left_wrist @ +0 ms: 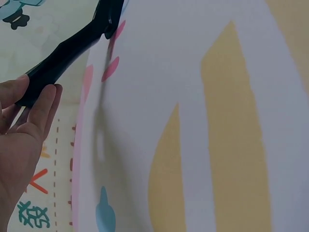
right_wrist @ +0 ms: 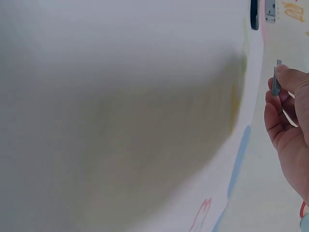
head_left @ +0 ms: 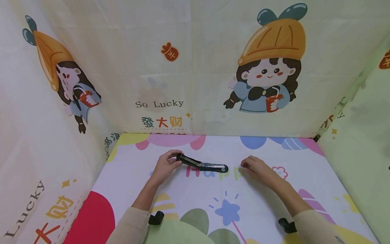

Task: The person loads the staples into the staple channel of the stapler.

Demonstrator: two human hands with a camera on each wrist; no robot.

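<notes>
We see a slim black stapler (head_left: 201,165), smooth and slightly glossy, opened out at its joint into a shallow bend, with a bright metal channel along its inner face. The left hand (head_left: 164,168) pinches one end of the stapler between thumb and fingers; that end is tilted up, and we cannot tell whether the other end rests on the cloth. Well apart from the stapler's free end, on its right, the right hand (head_left: 257,171) has its fingers narrowed around a small, straight-edged grey metal strip (right_wrist: 276,83), gripped between thumb and fingertips. Under the stapler spreads a white tablecloth (head_left: 125,176) printed with flat pastel shapes; beside and partly beneath the stapler we read "Happ" in rounded coloured letters (head_left: 192,171), the last of them near the right hand. Nearer to us than the stapler is a printed blue star (head_left: 228,212) on a pink stick. Behind the stapler hangs a cream fabric backdrop (head_left: 207,84), softly creased, reading "So Lucky" in dark serif type (head_left: 159,103) above the colourful characters 發大财 (head_left: 162,122). Behind and to the stapler's right, that fabric shows a cartoon figure in a ribbed orange hat (head_left: 274,40), holding a red cup (head_left: 274,103).
</notes>
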